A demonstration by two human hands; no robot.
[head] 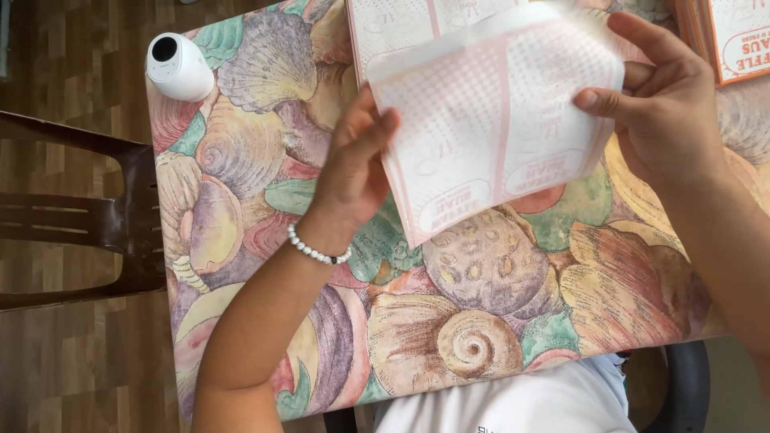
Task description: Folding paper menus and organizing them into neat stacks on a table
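A white paper sheet [489, 120] with a fine pink dot pattern and pink bands is held up over the table between both hands. My left hand [353, 164] pinches its left edge, thumb on top; a white bead bracelet [314, 250] circles that wrist. My right hand [666, 104] grips the sheet's right edge, fingers curled round it. The sheet bows slightly and hides part of the table behind it.
The table [265, 144] wears a seashell-patterned cloth. More pink-printed sheets [393, 24] lie at the far edge, and an orange-edged stack [734, 36] sits far right. A small white round device [178, 66] stands at the far left corner. A dark brown plastic chair [88, 224] is left.
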